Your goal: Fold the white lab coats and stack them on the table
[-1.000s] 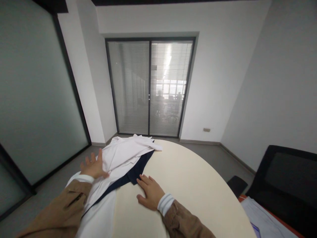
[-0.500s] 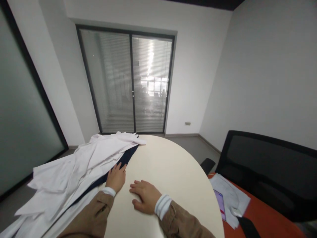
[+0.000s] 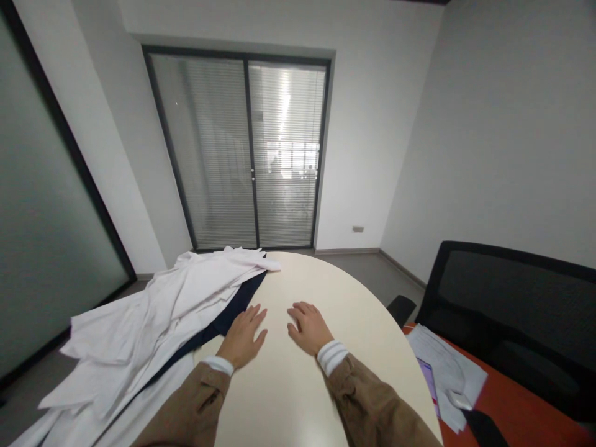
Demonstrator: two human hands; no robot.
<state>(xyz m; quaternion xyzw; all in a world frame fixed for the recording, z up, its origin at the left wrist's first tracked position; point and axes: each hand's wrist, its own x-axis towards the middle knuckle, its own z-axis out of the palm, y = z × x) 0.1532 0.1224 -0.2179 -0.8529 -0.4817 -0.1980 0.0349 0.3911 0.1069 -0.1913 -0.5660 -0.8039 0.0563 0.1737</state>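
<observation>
My left hand (image 3: 243, 336) is over the pale round table (image 3: 288, 391), palm down with its fingers apart. Its fingertips are close to the edge of a dark navy cloth (image 3: 236, 308); whether they touch it I cannot tell. To its right, my right hand (image 3: 309, 328) is palm down at the table top, fingers spread and holding nothing. White garments (image 3: 153, 313) lie in a loose, rumpled pile over the table's left side, partly covering the navy cloth and hanging past the edge.
A black mesh-backed chair with an orange-red seat (image 3: 526, 391) stands at the right. Papers (image 3: 447, 357), a phone (image 3: 428, 380) and a small white object (image 3: 459, 399) lie on the seat. Beyond the table are glass panels with blinds (image 3: 218, 155).
My left hand has shifted right, off most of the navy cloth. My right hand has gone forward and right across the table. The view has turned slightly.
</observation>
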